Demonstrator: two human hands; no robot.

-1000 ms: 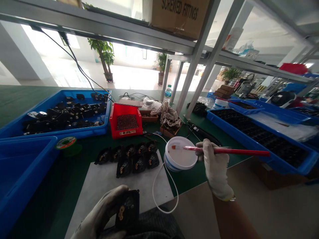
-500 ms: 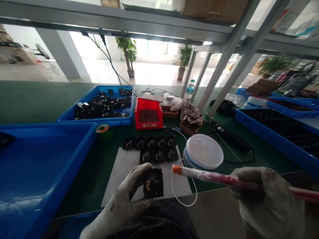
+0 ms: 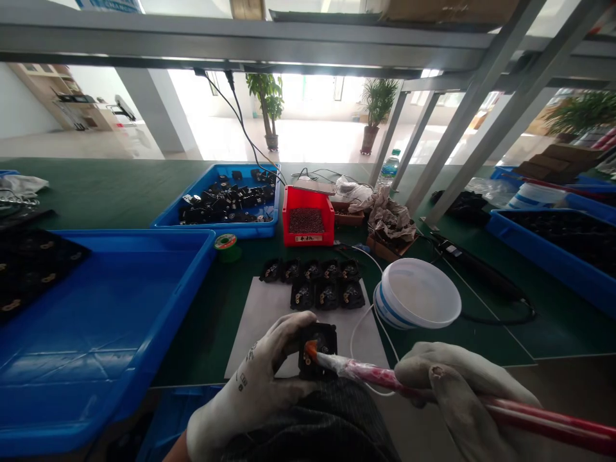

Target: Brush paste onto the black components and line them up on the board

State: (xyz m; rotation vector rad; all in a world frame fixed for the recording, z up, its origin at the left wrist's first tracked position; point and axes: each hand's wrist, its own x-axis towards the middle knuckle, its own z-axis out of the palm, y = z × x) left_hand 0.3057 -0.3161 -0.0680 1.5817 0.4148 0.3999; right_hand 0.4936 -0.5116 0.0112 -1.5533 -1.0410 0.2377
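My left hand (image 3: 269, 366), in a white glove, grips a square black part (image 3: 325, 333) by its edges over the front of a white sheet (image 3: 245, 333). Brass-coloured pieces show on the part's face. My right hand (image 3: 462, 391), also gloved, is closed round a red brush (image 3: 375, 375) with a clear wrapping. The brush's orange tip touches the face of the black part. Behind, several similar black parts (image 3: 328, 294) stand in two rows at the sheet's back edge.
A white tub (image 3: 418, 295) stands right of the sheet. Behind are a red bin (image 3: 308, 221), a solder spool (image 3: 226, 247) and a blue tray of black parts (image 3: 216, 228). A large blue tray (image 3: 120, 308) lies left, another blue tray (image 3: 553, 256) right. Metal posts rise behind.
My right hand has moved left with the brush, and its tip now meets the black part. The view has turned left, showing more of the large blue tray. My left hand keeps its hold.
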